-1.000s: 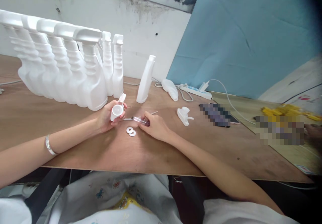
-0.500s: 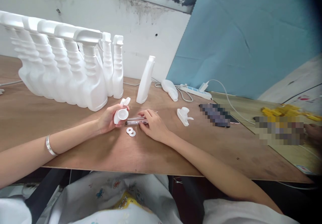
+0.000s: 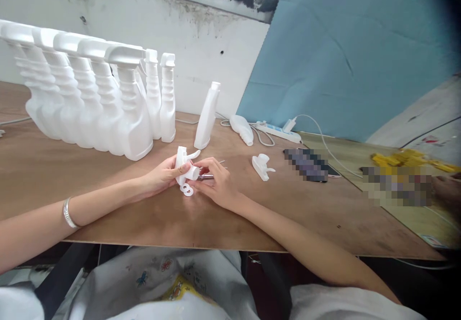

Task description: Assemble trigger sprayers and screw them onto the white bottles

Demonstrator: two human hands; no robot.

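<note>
My left hand point(image 3: 170, 172) is closed around a white spray trigger head point(image 3: 181, 159), its trigger and round collar turned toward the right. Close against the collar is my right hand point(image 3: 216, 181), its thumb and fingers bent in a pinch; what lies between the fingertips is hidden. Clear thin tubes point(image 3: 206, 177) show on the table beneath the right hand. Two white ring washers point(image 3: 187, 190) lie overlapping just below the trigger head. Further right, a second trigger head point(image 3: 263, 166) rests on the table.
Several white spray bottles point(image 3: 139, 128) with heads stand at the left. A headless bottle point(image 3: 207, 118) stands upright behind my hands; another bottle point(image 3: 241, 128) lies beside a power strip point(image 3: 279, 131). Phones point(image 3: 334, 170) and yellow items point(image 3: 403, 159) are right, near another person's hand point(image 3: 446, 188).
My left hand has turned the trigger head so its collar points right. My right hand has lifted its fingers from the tubes and brought them up to the collar.
</note>
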